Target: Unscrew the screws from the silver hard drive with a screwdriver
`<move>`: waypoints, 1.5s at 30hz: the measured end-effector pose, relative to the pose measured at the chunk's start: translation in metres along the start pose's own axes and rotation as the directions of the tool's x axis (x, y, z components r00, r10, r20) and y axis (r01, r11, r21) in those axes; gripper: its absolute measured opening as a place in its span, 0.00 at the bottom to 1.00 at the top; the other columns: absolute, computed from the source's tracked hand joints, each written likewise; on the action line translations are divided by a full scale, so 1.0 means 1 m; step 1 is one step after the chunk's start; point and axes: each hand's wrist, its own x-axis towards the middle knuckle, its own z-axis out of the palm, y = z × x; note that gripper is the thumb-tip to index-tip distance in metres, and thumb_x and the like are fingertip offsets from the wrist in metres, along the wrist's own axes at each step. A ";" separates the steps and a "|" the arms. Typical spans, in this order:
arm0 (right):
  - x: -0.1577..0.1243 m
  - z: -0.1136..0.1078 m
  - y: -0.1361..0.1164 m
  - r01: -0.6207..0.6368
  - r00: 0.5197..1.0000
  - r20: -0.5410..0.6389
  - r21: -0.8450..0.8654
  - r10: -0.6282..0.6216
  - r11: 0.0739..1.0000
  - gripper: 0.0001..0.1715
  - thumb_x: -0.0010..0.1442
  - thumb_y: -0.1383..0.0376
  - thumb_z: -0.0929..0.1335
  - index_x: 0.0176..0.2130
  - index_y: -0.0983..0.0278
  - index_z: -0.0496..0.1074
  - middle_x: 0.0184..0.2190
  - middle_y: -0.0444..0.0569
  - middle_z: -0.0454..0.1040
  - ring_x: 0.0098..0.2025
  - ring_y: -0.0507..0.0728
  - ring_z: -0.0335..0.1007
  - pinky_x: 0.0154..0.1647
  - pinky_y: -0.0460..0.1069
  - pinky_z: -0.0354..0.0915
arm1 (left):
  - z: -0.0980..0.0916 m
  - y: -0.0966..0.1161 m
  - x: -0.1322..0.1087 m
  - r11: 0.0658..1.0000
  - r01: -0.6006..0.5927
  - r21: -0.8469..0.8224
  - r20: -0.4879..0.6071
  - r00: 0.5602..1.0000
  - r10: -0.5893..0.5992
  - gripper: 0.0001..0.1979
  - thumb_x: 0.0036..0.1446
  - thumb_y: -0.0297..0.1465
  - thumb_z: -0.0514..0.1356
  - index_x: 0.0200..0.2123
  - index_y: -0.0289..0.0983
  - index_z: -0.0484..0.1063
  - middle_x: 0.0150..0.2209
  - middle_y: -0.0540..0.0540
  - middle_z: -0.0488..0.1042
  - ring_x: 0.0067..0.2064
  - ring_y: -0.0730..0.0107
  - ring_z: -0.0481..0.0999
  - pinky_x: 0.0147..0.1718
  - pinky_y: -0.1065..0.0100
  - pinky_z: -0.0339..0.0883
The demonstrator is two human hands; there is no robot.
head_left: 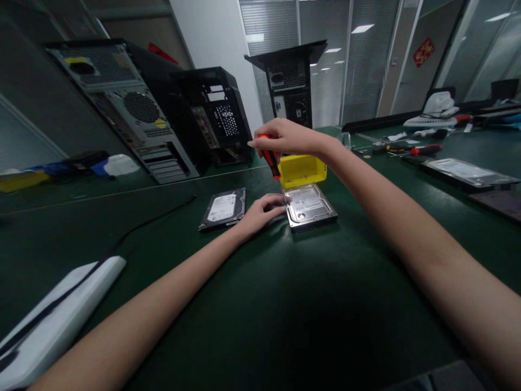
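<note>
Two hard drives lie on the green table (285,304). My right hand (285,137) is closed round the handle of a red and black screwdriver (271,161), held upright with its tip down at the near left corner of the right hard drive (310,205). My left hand (262,212) rests on the table with its fingers against that drive's left edge. The second hard drive (223,208) lies just left of my left hand. A yellow box (303,169) stands right behind the drive being worked on.
Three computer cases (134,103) (215,117) (291,84) stand along the back. A white device with a black cable (52,320) lies at the near left. More tools (419,149) and a flat tray (468,172) lie at the right.
</note>
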 end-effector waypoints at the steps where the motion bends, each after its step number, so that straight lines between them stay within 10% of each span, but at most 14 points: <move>1: 0.000 0.000 0.000 0.004 1.000 0.001 -0.003 -0.004 1.000 0.17 0.64 0.62 0.60 0.29 0.70 0.67 0.23 0.45 0.66 0.25 0.47 0.60 0.27 0.43 0.58 | 0.000 0.000 0.000 1.000 0.001 -0.005 -0.001 1.000 -0.001 0.18 0.59 0.38 0.56 0.51 0.40 0.72 0.56 0.44 0.68 0.58 0.61 0.66 0.59 0.59 0.56; 14: 0.001 0.001 0.006 0.036 0.998 -0.041 -0.170 -0.044 0.985 0.17 0.64 0.58 0.61 0.32 0.69 0.65 0.25 0.44 0.64 0.27 0.47 0.57 0.29 0.43 0.55 | 0.001 -0.001 0.000 1.000 -0.005 -0.018 -0.010 1.000 0.005 0.18 0.59 0.37 0.57 0.51 0.39 0.72 0.55 0.44 0.69 0.58 0.61 0.66 0.59 0.58 0.57; 45: 0.000 -0.004 0.002 -0.065 0.994 0.094 0.123 0.053 0.990 0.21 0.67 0.58 0.59 0.29 0.70 0.66 0.17 0.41 0.61 0.20 0.45 0.58 0.23 0.40 0.59 | 0.001 -0.001 0.000 1.000 0.001 -0.008 -0.011 1.000 -0.001 0.18 0.59 0.36 0.57 0.52 0.38 0.71 0.55 0.42 0.69 0.58 0.60 0.66 0.58 0.58 0.57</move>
